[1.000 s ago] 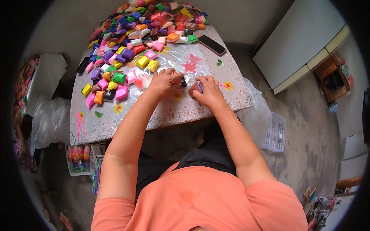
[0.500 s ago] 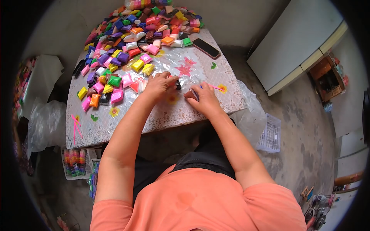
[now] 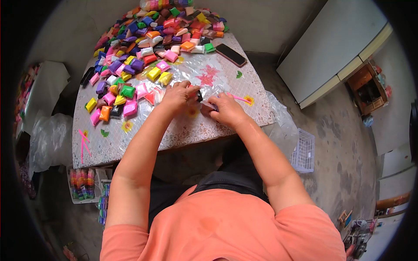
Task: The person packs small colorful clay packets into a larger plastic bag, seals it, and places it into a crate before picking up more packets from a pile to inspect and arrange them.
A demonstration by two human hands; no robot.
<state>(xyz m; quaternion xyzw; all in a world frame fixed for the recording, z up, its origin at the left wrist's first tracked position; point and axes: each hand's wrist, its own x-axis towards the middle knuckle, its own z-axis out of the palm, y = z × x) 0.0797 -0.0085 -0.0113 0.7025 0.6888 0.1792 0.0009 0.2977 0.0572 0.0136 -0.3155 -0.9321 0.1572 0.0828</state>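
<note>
Brown packet (image 3: 206, 109) lies beneath the bent fingers of a person's right hand (image 3: 228, 109), not far from the near edge of a surface (image 3: 183, 135) covered in a flowered cloth. The thumb and forefinger curve down at the packet, slightly parted; whether they grip it cannot be told. Just to its left, a black packet (image 3: 200, 96) sits at the fingertips of the left hand (image 3: 176, 98), held palm down with fingers curved and a little spread, its hold also impossible to make out. Between the left hand and the left edge, a green packet (image 3: 127, 91) and an orange packet (image 3: 105, 114) lie among other bright ones. A many-coloured heap (image 3: 159, 37) of packets covers the far end, with a dark phone (image 3: 231, 55) near the right edge. Pink strips (image 3: 82, 145) cross at the near left corner. A pale basket (image 3: 303, 150) stands on the floor at right.
</note>
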